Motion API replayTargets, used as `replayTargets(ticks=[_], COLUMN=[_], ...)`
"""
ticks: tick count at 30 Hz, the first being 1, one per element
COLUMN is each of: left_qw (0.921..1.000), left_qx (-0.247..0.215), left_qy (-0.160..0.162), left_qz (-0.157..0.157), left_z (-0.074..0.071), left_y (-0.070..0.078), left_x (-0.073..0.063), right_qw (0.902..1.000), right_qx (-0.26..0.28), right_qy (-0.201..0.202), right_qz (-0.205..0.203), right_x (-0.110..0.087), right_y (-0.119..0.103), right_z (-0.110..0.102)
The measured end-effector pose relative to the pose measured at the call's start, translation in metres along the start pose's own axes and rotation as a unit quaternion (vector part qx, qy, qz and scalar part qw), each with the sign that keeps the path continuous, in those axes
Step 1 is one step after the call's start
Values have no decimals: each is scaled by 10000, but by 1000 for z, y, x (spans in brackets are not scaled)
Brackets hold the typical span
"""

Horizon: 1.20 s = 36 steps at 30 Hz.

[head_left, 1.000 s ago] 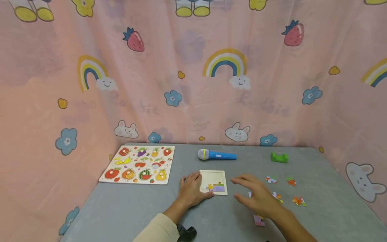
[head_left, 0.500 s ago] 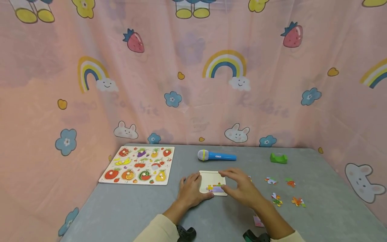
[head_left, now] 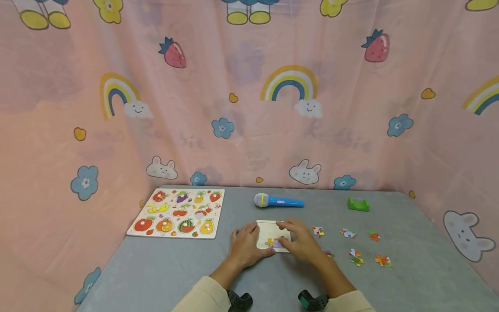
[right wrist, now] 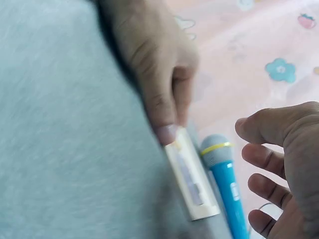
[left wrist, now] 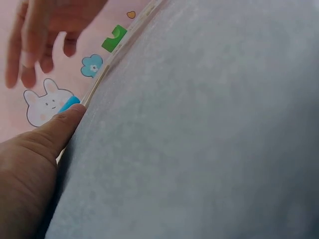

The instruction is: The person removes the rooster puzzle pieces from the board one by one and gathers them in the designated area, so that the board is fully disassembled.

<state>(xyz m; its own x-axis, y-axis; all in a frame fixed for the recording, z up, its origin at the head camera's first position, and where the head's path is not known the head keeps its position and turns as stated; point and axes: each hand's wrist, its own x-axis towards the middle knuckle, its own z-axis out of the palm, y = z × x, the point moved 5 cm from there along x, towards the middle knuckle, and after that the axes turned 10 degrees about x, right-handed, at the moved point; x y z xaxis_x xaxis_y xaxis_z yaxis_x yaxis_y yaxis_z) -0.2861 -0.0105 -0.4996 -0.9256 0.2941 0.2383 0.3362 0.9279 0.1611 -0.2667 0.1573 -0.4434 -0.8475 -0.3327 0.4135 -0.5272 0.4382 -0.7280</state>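
Note:
A small pale wooden puzzle tray [head_left: 266, 229] lies mid-table with joined yellow and purple jigsaw pieces [head_left: 271, 243] along its near side. My left hand [head_left: 244, 246] holds the tray's left end, its thumb at the near edge. The right wrist view also shows that thumb [right wrist: 162, 117] on the end of the tray. Over the tray's right side hovers my right hand [head_left: 304, 243], thumb and fingers spread apart with nothing between them. It covers part of the tray in the head view. Several loose jigsaw pieces [head_left: 355, 257] lie to the right.
A fruit puzzle board [head_left: 177, 212] lies at the left. Behind the tray is a blue toy microphone [head_left: 282, 202], and a green notched block [head_left: 358, 204] stands at the back right. A patterned pink curtain [head_left: 249, 143] hangs behind the grey table [head_left: 171, 264].
My right hand has moved left from beside the loose pieces to over the tray, uncovering several of them. A pink piece near the front is now behind the forearm. My left hand stays put.

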Motion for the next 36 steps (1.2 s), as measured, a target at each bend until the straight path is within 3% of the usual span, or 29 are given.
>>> replayTargets(ticks=[8,15,26,36], left_qw=[9999,9999,9999,9999], left_qx=[-9,55,-28,-18], left_qy=[96,145,88,75], left_qz=[55,74,56,102], left_z=[-2,-1,-3,-3], left_y=[0,1,0,0], left_x=[0,0,1,0], right_qw=[9978,9956,9886,9855], right_qx=[-321,-834,-1220,-1478], right_qy=[-184,-312,-598,-681], right_qz=[550,286,649,474], right_x=[-1,-1,-2,-2], right_y=[19,20,19,16], right_z=[14,20,24,27])
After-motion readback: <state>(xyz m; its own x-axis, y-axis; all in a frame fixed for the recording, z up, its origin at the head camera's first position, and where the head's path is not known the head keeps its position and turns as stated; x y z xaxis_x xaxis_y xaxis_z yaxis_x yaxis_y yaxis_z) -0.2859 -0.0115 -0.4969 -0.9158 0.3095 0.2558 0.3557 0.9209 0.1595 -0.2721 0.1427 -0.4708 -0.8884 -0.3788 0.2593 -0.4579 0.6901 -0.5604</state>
